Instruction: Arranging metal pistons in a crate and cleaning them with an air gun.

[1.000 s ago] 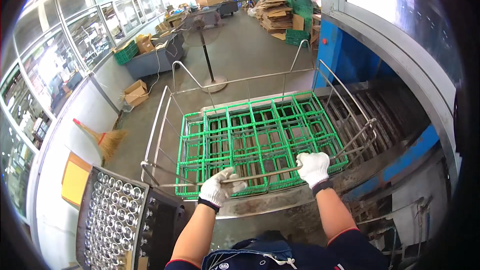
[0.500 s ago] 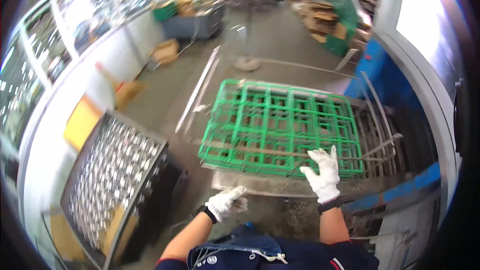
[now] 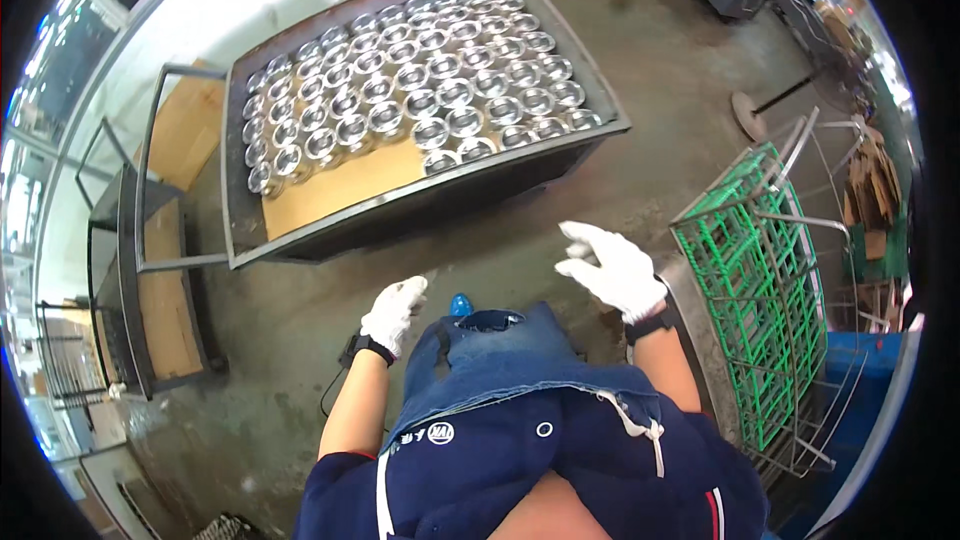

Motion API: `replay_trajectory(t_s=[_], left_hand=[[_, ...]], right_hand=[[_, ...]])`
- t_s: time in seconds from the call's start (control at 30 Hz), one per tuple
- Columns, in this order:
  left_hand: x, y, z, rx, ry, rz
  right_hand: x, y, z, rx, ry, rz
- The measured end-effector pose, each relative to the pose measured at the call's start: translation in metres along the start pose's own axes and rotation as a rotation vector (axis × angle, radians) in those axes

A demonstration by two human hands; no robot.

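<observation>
My left hand, in a white knitted glove, hangs in the air with its fingers loosely bent; nothing shows in it. To the right, my gloved right hand is held out, thumb apart from the fingers, holding nothing. Ahead of both stands a dark metal trolley with rows of shiny, clear glass-like cups on cardboard. Neither hand touches it. Closest to my right hand is a green lattice rack on a metal stand.
A second trolley lined with cardboard stands at the left. A round-based pole stands on the floor at far right. Flattened cardboard is stacked beyond the rack, and a blue bin sits at lower right.
My view has turned left, from the green rack to the trolley of cups, which is now straight ahead. The right hand has come away from over the rack. Both hands remain without anything visible in them.
</observation>
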State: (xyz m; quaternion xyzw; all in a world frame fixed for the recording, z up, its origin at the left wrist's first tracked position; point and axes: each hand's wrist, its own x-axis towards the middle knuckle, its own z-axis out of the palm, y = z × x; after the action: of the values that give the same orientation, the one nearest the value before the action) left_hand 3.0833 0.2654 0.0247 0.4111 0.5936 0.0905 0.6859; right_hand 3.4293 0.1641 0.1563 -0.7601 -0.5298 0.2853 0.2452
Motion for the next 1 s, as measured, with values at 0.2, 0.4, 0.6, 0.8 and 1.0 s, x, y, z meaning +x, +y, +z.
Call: replay_trajectory(t_s=[0.2,0.4,0.6,0.8,1.0], left_hand=[[-0.002,-0.004,-0.079,-0.180,0.311,0.060],[0.006,0.000,-0.122,0.597,0.776,0.055],[0.030,0.058,-0.156,0.994,0.667,-0.210],[0.054,0.113,-0.169,0.944,0.584,-0.357],[0.078,0.151,-0.180,0.945,0.484,-0.369]], right_hand=[[0.099,-0.055,0.057,-0.128,-0.254,-0.161],[0.215,-0.080,0.078,-0.789,-0.351,-0.422],[0.350,-0.071,0.150,-1.082,-0.509,-0.675],[0.393,-0.031,0.261,-0.966,-0.852,-0.491],[0.421,0.027,0.315,-0.477,-0.646,-0.108]])
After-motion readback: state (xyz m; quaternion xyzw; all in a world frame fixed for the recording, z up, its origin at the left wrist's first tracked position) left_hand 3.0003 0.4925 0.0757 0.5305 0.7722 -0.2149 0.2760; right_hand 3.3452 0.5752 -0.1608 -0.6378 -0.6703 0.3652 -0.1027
